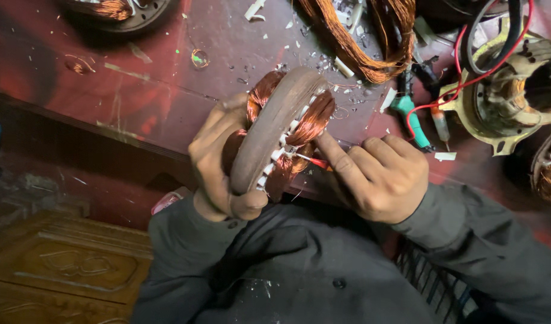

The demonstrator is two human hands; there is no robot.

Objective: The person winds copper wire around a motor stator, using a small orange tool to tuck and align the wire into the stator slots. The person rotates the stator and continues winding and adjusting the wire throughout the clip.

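Stator, probably heavy and stiff, is being held on edge above the near edge of the bench. Left hand is clamping its iron rim, the safest grip; right hand is pinching a red-tipped wire beside the fragile copper coils.

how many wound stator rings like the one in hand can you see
3, and more may be hidden: one stator ring gripped by the left hand, with the right hand at its coils; a second ring at the top left edge; a third ring cut off at the right edge.
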